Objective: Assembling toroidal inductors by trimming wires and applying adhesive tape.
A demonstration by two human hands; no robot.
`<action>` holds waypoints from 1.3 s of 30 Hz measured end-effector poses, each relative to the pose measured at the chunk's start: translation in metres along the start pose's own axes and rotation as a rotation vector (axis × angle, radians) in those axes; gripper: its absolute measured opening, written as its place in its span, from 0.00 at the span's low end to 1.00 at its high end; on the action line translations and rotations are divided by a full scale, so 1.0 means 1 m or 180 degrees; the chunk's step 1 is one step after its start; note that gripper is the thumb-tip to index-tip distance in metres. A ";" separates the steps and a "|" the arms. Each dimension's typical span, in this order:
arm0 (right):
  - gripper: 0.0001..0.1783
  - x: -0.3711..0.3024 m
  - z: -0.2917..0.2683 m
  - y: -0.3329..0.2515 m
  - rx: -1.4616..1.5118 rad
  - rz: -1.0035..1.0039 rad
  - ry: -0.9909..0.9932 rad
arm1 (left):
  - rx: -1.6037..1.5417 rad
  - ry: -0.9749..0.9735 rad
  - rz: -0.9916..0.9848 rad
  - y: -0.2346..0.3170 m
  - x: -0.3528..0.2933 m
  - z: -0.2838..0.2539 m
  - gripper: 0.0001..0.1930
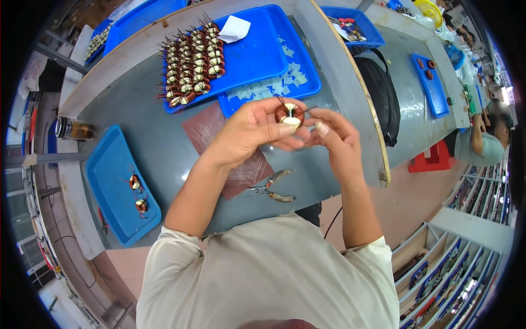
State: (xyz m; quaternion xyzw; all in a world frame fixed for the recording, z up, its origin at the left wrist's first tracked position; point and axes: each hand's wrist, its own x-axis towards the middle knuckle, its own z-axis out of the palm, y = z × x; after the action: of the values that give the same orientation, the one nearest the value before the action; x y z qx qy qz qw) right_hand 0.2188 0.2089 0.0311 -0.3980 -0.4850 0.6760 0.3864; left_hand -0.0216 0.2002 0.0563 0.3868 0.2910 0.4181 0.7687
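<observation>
Above the workbench I hold a toroidal coil (289,115) wound with red-brown wire, with cream-white pieces at its top and bottom. My left hand (263,123) grips it between thumb and fingers. Close against its right side is my right hand (335,134), thumb and fingers curled at a dark wire lead. A pair of pliers (269,189) with worn handles lies below on the bench, beside a reddish-brown mat (233,189) strewn with thin wire-like bits. Many similar coils (192,63) stand in rows on a blue tray (249,52) ahead.
Pale small sheets lie in a lower blue tray (315,88). Two coils rest in the left blue tray (107,181), below a lidded jar (76,129). A wooden-edged partition (359,88) bounds the right side; beyond it are a black bag (378,90) and another person (482,145).
</observation>
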 end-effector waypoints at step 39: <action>0.24 -0.002 0.032 0.005 0.1204 0.0154 0.0029 | 0.2879 0.0730 0.1145 -0.010 0.004 0.011 0.24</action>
State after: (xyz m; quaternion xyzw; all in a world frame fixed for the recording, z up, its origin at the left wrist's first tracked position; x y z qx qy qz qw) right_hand 0.1896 0.1949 0.0339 -0.3328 -0.3378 0.7624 0.4402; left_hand -0.0073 0.1959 0.0534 0.6770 0.4544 0.4158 0.4029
